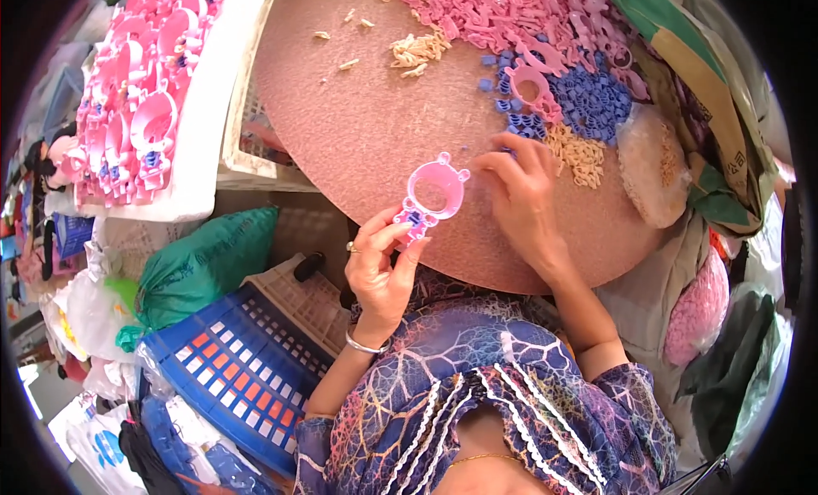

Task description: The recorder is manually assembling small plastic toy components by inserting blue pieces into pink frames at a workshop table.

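My left hand pinches a pink plastic ring piece by its lower end. Two small knobs like ears stand on its round open ring, and a blue part sits in the lower end. My right hand hovers just right of the ring, apart from it, with bent fingers drawn together. What those fingertips hold, if anything, is too small to make out. Beyond the right hand lie a heap of small blue plastic parts, a pile of cream-coloured pieces and another pink ring piece.
A heap of pink parts covers the far side of the round table. More cream pieces lie at its far left. A white box at left holds many pink ring pieces. Below are a blue basket and a green bag.
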Demonstrator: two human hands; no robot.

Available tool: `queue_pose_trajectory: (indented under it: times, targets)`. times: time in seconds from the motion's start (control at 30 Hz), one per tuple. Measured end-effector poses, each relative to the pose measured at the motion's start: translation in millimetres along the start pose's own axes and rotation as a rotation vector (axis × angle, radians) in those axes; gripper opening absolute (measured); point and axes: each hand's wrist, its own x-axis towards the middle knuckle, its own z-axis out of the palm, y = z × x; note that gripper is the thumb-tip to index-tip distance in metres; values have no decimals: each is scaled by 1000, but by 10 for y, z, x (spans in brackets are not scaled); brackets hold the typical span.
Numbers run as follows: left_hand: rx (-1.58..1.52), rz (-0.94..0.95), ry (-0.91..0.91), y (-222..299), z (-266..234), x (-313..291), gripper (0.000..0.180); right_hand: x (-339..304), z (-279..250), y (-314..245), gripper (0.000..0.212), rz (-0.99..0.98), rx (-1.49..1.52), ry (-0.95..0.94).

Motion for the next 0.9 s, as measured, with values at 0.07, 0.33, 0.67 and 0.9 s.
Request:
queue_pose_trajectory:
  times: [0.07,0.33,0.67,0.9]
  targets:
    - [-26,-9,14,-16,35,2,29,17,-112,-59,12,70,187,30]
    - [29,-1,-83,-38,18,-47,33,44,-182,-433,8,85,469,-157]
    - [1,-55,-86,-31,19,-70,33,29,-237,-406,18,-119,224,-203]
    - [160,156,-45,-9,23,-4,34,-60,-289,-444,16,-160,184,-309]
